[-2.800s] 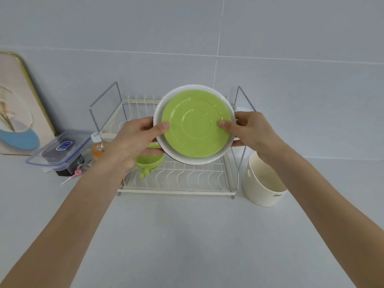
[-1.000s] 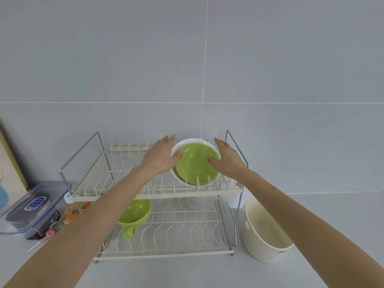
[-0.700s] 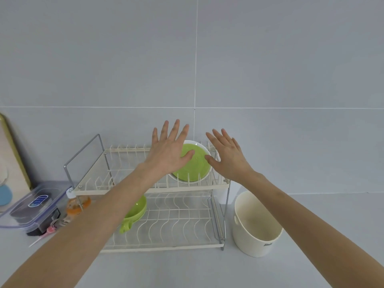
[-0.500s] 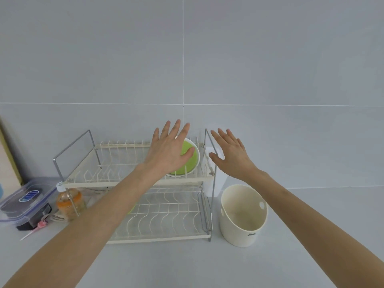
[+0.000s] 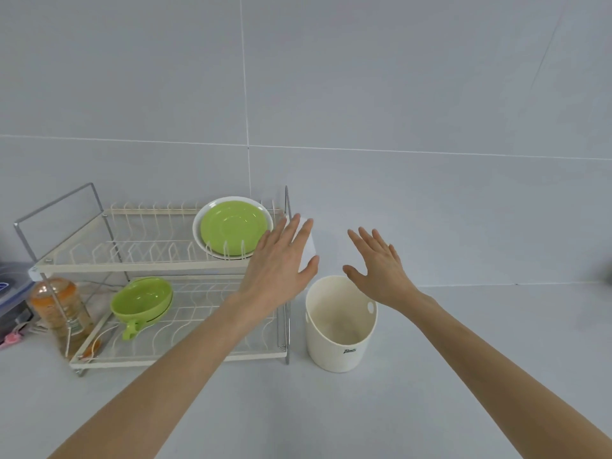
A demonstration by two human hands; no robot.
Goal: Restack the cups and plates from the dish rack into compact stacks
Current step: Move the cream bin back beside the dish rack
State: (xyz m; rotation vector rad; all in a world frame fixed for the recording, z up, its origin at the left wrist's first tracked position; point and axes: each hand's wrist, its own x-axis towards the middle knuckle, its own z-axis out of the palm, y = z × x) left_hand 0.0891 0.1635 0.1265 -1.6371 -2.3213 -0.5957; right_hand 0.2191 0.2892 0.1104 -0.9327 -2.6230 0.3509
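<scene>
Left hand [image 5: 281, 265] up in front of the right end of the dish rack [image 5: 155, 263], fingers straight and spread, holding nothing at all. Right hand [image 5: 381, 266] beside it, just over the cream bucket [image 5: 337, 329], palm forward, fingers fanned out too, nothing in it. A clear gap between the two hands.

On the rack's top tier, toward the right end, a green plate [image 5: 233, 226] stands tilted on edge in the slots, nested against a white plate [image 5: 197, 233] whose rim shows around it. Left fingertips are just beside that stack, not on it from where I stand. Down on the lower tier, left side, green cups [image 5: 142, 299] sit nested and tipped on their side, handle pointing down and forward.

The bucket stands on the counter just right of the rack. Off to the left, an amber bottle [image 5: 58, 309] stands by the rack's leg, and the corner of a plastic lidded box [image 5: 10, 289] peeks in at the edge.
</scene>
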